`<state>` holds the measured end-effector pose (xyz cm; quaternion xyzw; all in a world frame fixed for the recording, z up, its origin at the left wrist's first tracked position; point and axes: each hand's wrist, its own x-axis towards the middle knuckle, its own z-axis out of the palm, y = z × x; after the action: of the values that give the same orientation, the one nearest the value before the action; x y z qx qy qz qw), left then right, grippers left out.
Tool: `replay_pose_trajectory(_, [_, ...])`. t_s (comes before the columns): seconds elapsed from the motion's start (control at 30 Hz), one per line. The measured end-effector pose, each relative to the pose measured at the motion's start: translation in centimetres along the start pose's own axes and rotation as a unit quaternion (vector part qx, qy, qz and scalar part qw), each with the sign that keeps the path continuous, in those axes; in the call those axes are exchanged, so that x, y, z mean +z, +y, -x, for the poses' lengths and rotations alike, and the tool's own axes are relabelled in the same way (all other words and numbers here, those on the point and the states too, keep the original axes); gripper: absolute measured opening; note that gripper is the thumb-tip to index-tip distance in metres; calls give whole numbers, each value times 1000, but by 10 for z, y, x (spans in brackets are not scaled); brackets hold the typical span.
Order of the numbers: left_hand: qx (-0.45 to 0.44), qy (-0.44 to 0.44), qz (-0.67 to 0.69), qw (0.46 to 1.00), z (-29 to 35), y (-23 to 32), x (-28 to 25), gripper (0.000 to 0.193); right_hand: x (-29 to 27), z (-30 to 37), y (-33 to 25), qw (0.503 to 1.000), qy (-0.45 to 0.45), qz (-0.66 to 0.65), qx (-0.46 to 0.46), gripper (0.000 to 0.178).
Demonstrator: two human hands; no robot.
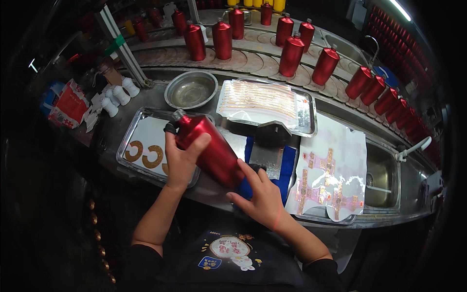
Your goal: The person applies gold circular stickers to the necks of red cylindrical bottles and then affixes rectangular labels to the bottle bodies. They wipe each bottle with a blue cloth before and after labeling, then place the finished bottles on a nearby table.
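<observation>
A glossy red bottle [206, 151] with a clear neck is tilted in front of me, its neck toward the upper left. My left hand [182, 158] is wrapped round its shoulder, the thumb across the front. At the base is my right hand [262, 197], with the index finger on the bottle's side and the thumb by its lower edge. Black covers show on a finger of each hand. Behind the bottle, a metal stand [268, 151] sits on a blue cloth [288, 170]. Left of the bottle, a metal tray [127, 141] carries gold C-shaped labels [153, 156] on a white sheet.
A steel bowl [191, 90] stands beyond the tray. Strips of gold labels [260, 102] lie on another tray; pink-and-gold label sheets [326, 180] lie at the right, beside a sink [379, 177]. More red bottles [292, 56] stand along a curved conveyor [258, 63]. White figurines [119, 95] are at left.
</observation>
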<state>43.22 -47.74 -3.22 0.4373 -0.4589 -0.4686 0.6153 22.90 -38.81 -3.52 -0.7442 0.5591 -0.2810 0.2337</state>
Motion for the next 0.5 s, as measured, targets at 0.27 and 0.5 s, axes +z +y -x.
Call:
replay_pose_trajectory(0.27, [151,-64,-320,933,57,-29,37,88,-2,12,24,995,-91,-11,25,83])
replay_pose_trajectory(0.5, [49,-158,-80,983,34,15,12,82,-57,20,46,982,-117,-123,81,64])
